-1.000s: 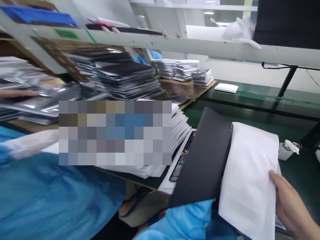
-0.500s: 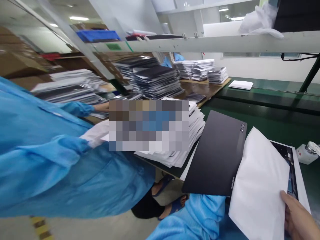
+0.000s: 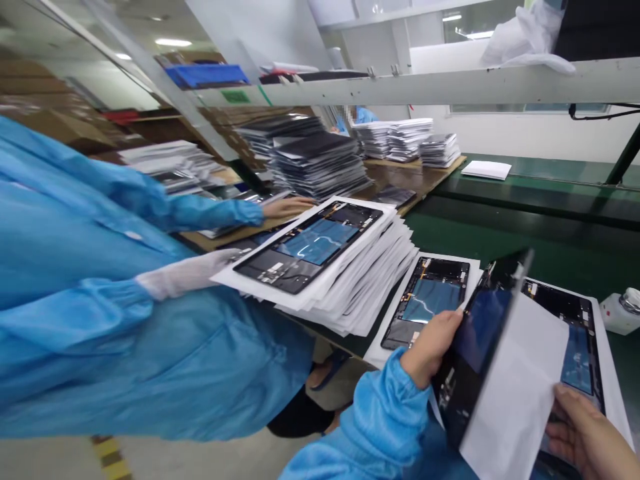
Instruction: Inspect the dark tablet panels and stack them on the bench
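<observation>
The left half of the view, from seven to ten o'clock, is filled by a co-worker's blue gown, a white-gloved hand being stretched from it towards the centre. Across one to three o'clock a green workbench is seen, under a pale shelf rail. At the centre a fanned stack of white sheets is laid, topped by an opened tablet with its blue inner parts showing. Just to its right, at four o'clock, a second opened tablet on a white sheet lies flat on the bench. At five o'clock a dark tablet panel is held tilted on edge: its left rim is grasped by the left hand, while a white sleeve laid against its right side is pinched by the right hand, fingers closed on the paper. At three o'clock a small white bottle stands well apart.
</observation>
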Available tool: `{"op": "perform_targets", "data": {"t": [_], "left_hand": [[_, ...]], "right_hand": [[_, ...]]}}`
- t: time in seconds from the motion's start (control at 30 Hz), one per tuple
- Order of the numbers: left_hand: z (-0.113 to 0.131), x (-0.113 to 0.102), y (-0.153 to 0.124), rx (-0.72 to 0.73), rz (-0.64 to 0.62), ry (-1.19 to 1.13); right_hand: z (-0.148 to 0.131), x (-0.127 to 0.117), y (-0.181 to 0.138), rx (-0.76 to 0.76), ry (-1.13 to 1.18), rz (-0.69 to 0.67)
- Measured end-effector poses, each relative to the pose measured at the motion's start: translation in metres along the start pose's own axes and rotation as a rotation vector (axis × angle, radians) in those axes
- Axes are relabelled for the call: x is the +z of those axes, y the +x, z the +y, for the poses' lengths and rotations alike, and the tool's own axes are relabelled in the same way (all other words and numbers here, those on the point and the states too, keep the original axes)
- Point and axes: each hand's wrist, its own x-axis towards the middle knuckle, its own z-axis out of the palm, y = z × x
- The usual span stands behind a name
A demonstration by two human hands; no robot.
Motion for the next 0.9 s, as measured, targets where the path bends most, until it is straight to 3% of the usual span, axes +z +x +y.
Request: {"op": "perform_targets", "data": {"t": [0.2,0.3,0.43,0.63,0.77,0.9], "left_hand": [[0.009,-0.037,-0.005,0.112,0.360,0.623],[0.012,-0.064,0.006,0.102,0.486,0.720],[0.012,-0.088,0.025,0.065,0.596,0.776],[0.009,-0.099,0.042,0.047,0.622,0.865],[0.005,-0.104,0.051,0.016,0.585,0.939],[0.003,-0.104,0.055,-0.007,0.556,1.028]], "right_hand": [[-0.005,-0.013,0.004,0.029,0.010,0.065],[-0.019,-0.024,0.000,0.028,0.040,0.104],[-0.037,-0.032,-0.007,-0.001,0.068,0.287],[-0.031,-0.057,0.003,-0.078,0.034,0.338],[-0.022,-0.078,0.018,-0.142,-0.201,0.373],[-0.020,-0.083,0.031,-0.209,-0.358,0.368]]}}
